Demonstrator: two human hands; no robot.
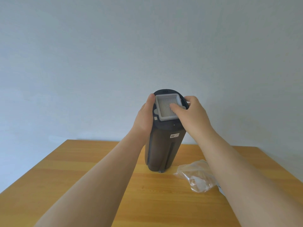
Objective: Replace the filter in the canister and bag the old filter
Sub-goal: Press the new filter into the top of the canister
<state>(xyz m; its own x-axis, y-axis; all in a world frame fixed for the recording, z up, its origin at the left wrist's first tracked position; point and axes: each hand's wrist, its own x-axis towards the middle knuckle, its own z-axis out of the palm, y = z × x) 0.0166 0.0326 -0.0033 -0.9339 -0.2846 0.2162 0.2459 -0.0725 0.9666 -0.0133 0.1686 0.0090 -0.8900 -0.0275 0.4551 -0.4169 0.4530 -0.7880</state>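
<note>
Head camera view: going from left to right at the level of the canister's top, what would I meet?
Left hand gripping the canister's side → white pleated filter seated in the dark canister top → right hand, thumb resting on the filter.

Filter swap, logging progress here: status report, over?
Left hand grips canister top. Right hand on filter, seated in top. Bag on table, right. Nothing obstructing.

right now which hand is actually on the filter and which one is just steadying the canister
The right hand is on the pleated white filter in the canister's top. The left hand only grips the dark canister at its left rim.
</note>
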